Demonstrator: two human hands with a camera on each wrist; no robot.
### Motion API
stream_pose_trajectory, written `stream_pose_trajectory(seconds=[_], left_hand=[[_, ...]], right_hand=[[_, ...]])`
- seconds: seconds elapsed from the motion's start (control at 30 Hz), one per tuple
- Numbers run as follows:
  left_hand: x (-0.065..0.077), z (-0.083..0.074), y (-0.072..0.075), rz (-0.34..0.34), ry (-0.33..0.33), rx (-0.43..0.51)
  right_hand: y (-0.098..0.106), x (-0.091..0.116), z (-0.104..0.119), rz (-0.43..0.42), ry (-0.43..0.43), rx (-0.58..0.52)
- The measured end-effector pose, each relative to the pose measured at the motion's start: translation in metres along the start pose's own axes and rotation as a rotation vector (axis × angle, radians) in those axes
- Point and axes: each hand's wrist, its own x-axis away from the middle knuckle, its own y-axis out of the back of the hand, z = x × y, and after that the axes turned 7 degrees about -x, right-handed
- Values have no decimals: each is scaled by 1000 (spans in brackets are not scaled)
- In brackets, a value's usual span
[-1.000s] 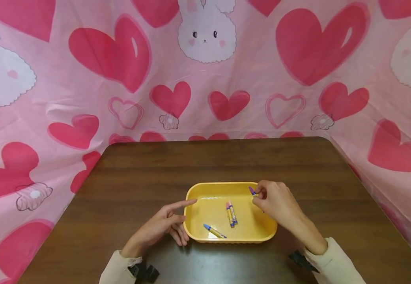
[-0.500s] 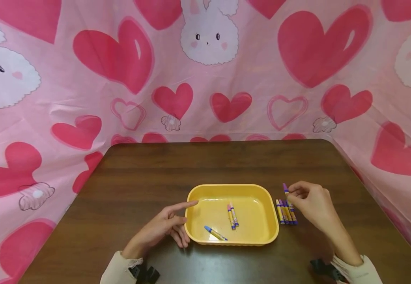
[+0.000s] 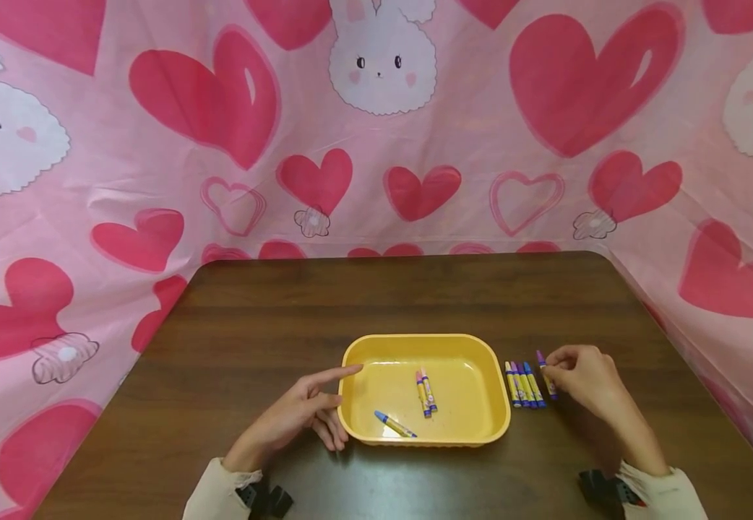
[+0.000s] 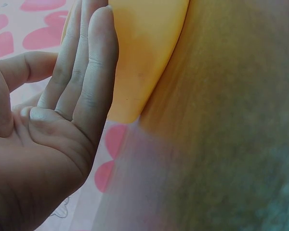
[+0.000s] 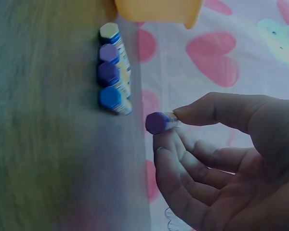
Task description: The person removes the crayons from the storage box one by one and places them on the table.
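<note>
Purple crayon now clear of the yellow tray, just beyond the row of four crayons

On my head view, the right hand is no longer over the tray, where it is a second ago; it is out on the right, over the dark wood bench. Its thumb and forefinger pinch the purple crayon, which no longer overlaps the row. From the right wrist I see a gap between it and the blue crayon that ends the row; I can't tell whether it touches the bench. I judge this to be the fifth crayon out, nearly parallel with the others but not yet released.

The left hand matches its earlier pose: fingers mostly straight, holding nothing, index finger reaching over the tray's left rim. Three crayons remain inside: two pink-tipped crayons side by side near the middle, and a blue-tipped crayon slanting along the near edge.
</note>
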Motion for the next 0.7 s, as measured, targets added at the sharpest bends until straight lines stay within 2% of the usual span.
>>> stream_pose_trajectory(seconds=[0.37, 0.7], left_hand=[[-2, 2, -2, -5, -8, -2], [0, -2, -2, -15, 8, -17]], right_hand=[[-9, -7, -13, 102, -72, -46], [-10, -5, -12, 131, -121, -103]])
